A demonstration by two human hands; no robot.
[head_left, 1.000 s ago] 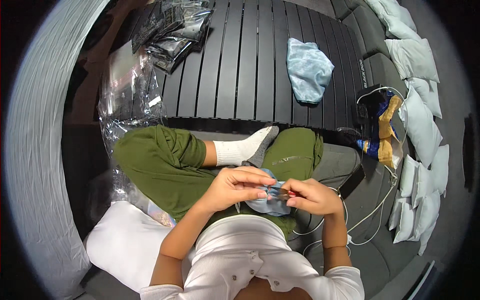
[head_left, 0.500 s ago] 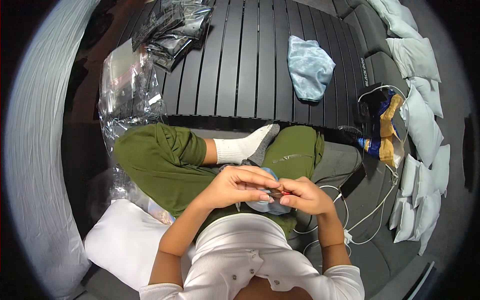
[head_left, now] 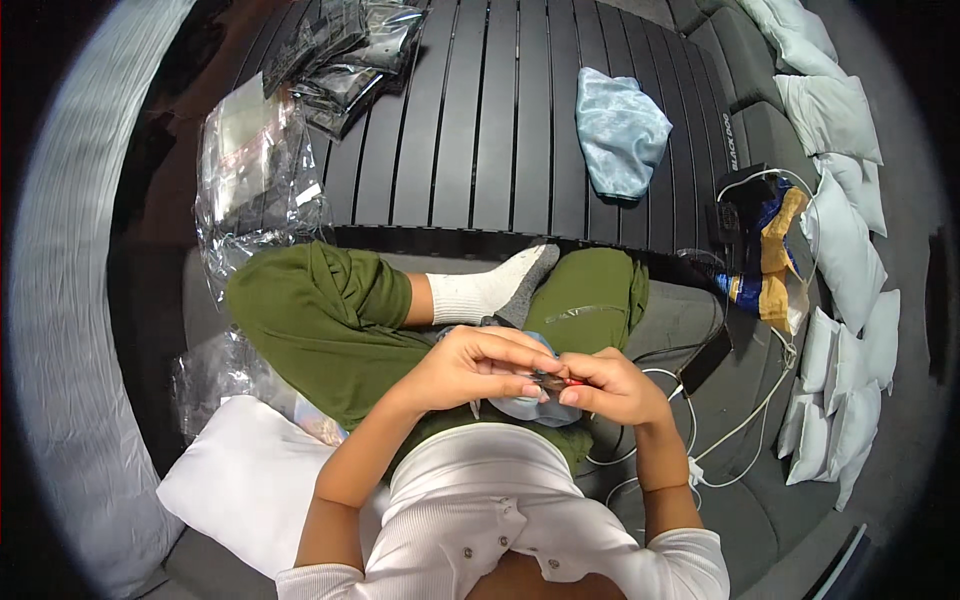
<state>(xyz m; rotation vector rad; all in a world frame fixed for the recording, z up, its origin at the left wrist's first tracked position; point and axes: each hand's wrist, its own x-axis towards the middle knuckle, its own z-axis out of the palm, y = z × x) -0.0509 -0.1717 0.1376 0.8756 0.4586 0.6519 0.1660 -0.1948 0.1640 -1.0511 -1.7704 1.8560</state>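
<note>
Seated person, legs crossed in green trousers (head_left: 330,320). The left hand (head_left: 470,365) and right hand (head_left: 610,385) meet above the lap, fingers curled shut on a small dark object with a red part (head_left: 555,380) pinched between them (its kind is too small to tell). A pale blue cloth (head_left: 530,405) lies on the lap just beneath the hands. On the black slatted desk (head_left: 480,130) ahead rest a second light blue cloth (head_left: 620,130) and clear plastic bags (head_left: 255,160). White cables (head_left: 740,430) trail to the right.
</note>
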